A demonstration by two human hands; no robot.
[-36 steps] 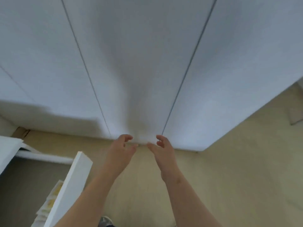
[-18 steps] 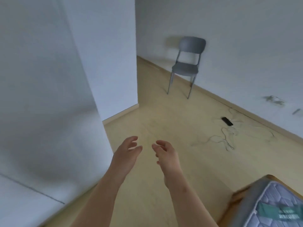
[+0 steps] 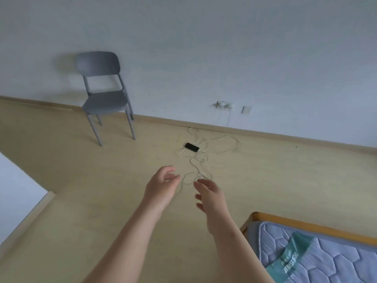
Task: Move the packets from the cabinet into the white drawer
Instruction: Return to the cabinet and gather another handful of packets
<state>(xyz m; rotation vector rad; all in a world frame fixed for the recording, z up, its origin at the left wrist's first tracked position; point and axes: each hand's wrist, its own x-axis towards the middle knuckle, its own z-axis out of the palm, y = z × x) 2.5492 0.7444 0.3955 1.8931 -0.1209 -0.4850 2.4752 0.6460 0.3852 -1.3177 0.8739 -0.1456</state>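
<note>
While both hang over the floor, my left hand and right hand hold nothing; each grip is loosely spread. Beyond them stands a grey chair.

A: Cam setup?
B: One view, head cam, wide-angle, worn by the person. Faces fwd & down.
A: How near?
B: Close on the left hand and right hand, mid-frame, both reaching in from the bottom edge. Past them the floor fills the middle, the wall the top half.
A: Level?
B: No, rolled: the skirting slopes down to the right. The chair stands far off, upper left, by the wall; the mattress corner is near, btm right.
A: Overlap w/ another view?
B: Single view only.
</note>
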